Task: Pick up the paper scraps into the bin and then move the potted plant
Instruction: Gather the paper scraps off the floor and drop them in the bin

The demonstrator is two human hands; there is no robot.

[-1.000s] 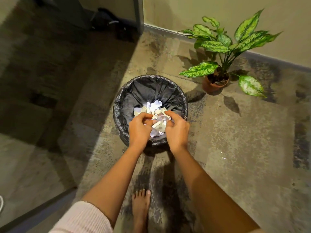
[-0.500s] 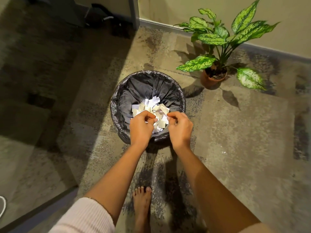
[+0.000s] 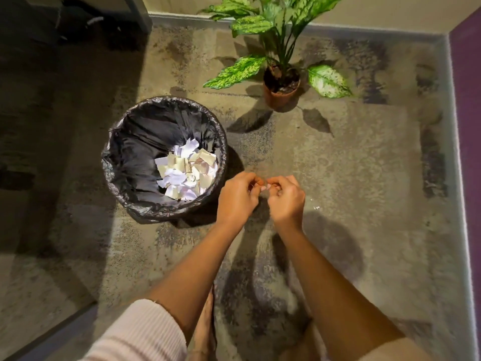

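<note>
No readable text, label, brand, number or sign anywhere in view. Paper scraps (image 3: pixel 188 169) in the bin (image 3: pixel 145 204): too small and crumpled to show any writing.
</note>
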